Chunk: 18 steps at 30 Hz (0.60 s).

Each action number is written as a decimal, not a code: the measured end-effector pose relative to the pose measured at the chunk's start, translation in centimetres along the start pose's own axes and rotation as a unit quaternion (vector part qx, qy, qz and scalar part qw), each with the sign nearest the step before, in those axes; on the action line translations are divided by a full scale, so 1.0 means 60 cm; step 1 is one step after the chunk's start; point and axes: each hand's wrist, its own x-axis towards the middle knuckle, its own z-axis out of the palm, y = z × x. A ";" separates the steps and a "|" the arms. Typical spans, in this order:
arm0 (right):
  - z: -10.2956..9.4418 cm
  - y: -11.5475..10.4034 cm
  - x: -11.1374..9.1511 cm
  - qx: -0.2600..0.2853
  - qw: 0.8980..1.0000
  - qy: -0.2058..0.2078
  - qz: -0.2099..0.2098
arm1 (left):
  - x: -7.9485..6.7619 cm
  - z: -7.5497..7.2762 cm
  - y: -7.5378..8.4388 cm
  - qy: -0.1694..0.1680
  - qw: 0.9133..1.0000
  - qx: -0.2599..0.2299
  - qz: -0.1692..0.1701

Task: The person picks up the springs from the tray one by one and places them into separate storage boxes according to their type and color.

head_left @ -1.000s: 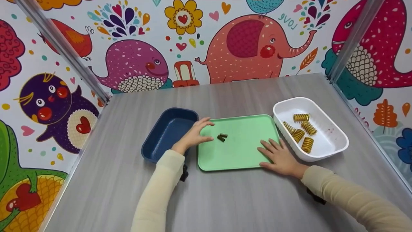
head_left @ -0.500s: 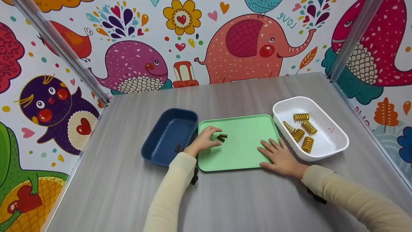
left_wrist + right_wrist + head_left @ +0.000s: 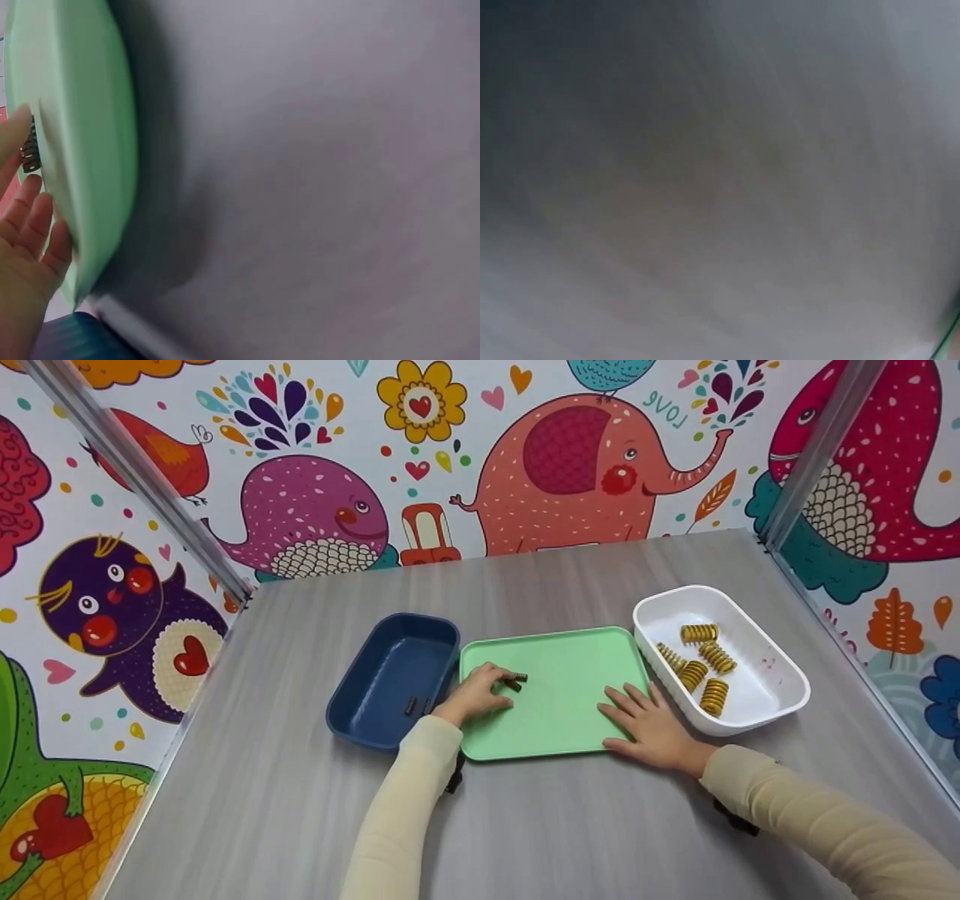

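Observation:
My left hand (image 3: pixel 480 694) reaches over the left part of a light green tray (image 3: pixel 559 712), thumb and forefinger apart. Right at its forefinger lie two small dark coil springs, one spring (image 3: pixel 514 685) partly covered by the finger and the other spring (image 3: pixel 523 678) just behind. In the left wrist view a dark spring (image 3: pixel 31 154) shows between the spread fingers. My right hand (image 3: pixel 654 731) rests flat with spread fingers on the tray's right edge. The right wrist view is mostly a grey blur.
Left of the tray stands a dark blue bin (image 3: pixel 341 716) with two dark springs (image 3: pixel 410 706) inside. To the right, a white bin (image 3: pixel 772 690) holds several larger yellow springs (image 3: pixel 714 697). Metal posts and a patterned wall bound the grey table (image 3: pixel 540 825).
My left hand has moved right from the blue bin's edge onto the tray, up to the dark springs. The springs in the blue bin came into view. My right hand stays put.

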 end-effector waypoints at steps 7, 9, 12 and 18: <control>0.000 0.001 -0.002 0.003 1.000 0.010 -0.005 | 0.000 0.002 0.002 -0.005 1.000 -0.002 0.014; 0.000 0.000 -0.002 0.002 1.000 0.011 -0.007 | 0.000 0.003 0.002 -0.006 1.000 0.000 0.019; 0.000 0.000 -0.002 -0.001 1.000 0.010 -0.006 | 0.001 0.004 0.001 -0.011 1.000 -0.001 0.019; -0.001 -0.001 -0.001 -0.002 1.000 0.008 -0.006 | -0.002 0.006 -0.001 -0.021 1.000 -0.016 0.010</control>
